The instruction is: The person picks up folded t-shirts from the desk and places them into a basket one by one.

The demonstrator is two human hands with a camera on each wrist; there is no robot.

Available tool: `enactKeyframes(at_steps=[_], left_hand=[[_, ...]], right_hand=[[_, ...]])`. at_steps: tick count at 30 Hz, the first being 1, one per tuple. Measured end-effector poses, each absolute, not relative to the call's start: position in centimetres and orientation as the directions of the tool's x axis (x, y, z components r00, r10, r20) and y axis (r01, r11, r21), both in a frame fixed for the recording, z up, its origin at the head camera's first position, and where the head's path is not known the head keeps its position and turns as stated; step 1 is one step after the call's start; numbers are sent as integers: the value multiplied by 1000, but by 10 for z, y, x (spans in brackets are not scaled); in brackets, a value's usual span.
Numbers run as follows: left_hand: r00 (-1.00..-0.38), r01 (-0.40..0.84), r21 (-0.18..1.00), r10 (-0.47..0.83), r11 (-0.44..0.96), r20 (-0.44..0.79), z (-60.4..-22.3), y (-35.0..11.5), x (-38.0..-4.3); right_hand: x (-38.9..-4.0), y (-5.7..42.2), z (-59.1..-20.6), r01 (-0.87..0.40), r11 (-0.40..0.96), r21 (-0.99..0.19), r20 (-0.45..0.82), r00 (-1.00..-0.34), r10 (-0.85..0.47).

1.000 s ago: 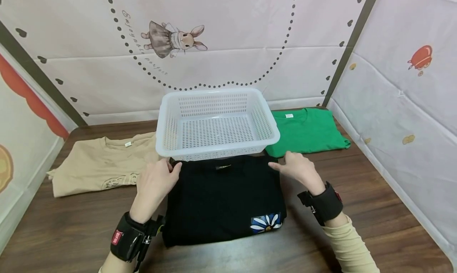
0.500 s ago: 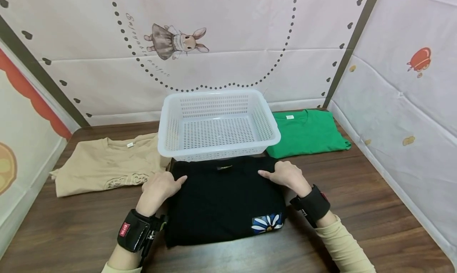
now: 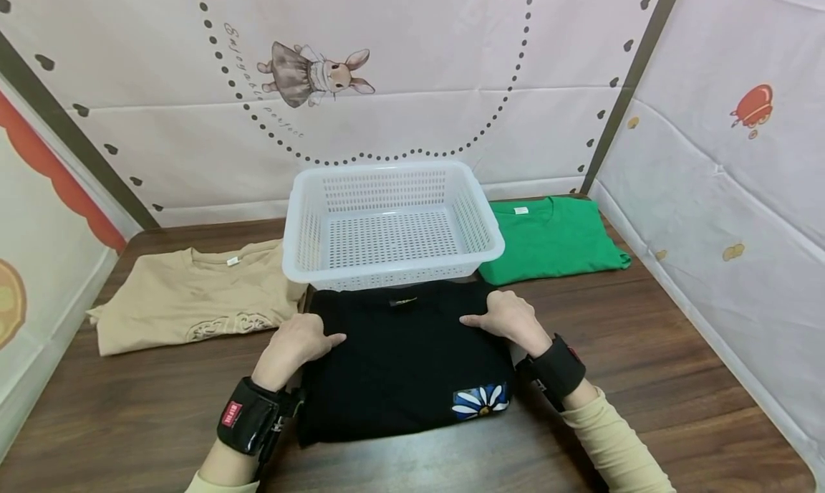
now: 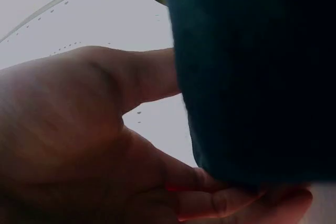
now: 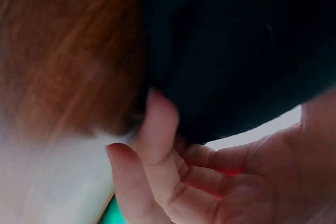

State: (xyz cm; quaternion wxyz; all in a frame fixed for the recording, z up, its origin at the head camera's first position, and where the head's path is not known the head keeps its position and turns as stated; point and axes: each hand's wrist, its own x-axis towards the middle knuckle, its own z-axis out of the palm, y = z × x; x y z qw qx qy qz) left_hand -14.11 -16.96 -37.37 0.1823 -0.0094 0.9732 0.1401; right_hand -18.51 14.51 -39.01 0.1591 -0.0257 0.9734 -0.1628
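A folded black T-shirt (image 3: 399,364) with a daisy patch lies on the table in front of the basket. At its left edge my left hand (image 3: 298,346) grips the cloth, thumb on top. In the left wrist view its fingers (image 4: 220,203) reach under the dark fabric (image 4: 257,77). My right hand (image 3: 512,319) holds the shirt's right edge the same way, thumb over the top. From the right wrist, curled fingers (image 5: 163,129) show beneath the cloth (image 5: 220,61); the thumb tip is hidden there.
A white perforated basket (image 3: 393,269) stands right behind the black shirt. To its left lies a folded beige T-shirt (image 3: 174,299), to its right a folded green T-shirt (image 3: 548,242). Printed fabric walls (image 3: 425,63) border the wooden table (image 3: 657,378).
Both hands have come down from the shirt's top corners to its side edges and inward, thumbs now over the cloth. The shirt itself stays in nearly the same place.
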Motion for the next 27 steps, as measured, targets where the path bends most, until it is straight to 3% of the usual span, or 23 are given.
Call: enactKeyframes(at_steps=[4,14,23,27], left_hand=[[-933,-14,316,101,949,-345,-376,-173,-143],[-880,-109,410,104,906,-463,-376,-183,-153],[-909,-123,478,95,870,-406,-382,-187,-145],[-914,-114,515,113,850,-389,-380,-188,-139]], right_hand=[[-189,147,-393,13,928,-372,-324,-939,-116],[-198,157,-399,41,851,-523,-352,-920,-172],[-188,166,-401,121,693,-711,-379,-895,-233],[-180,169,-401,108,665,-739,-352,-904,-244]])
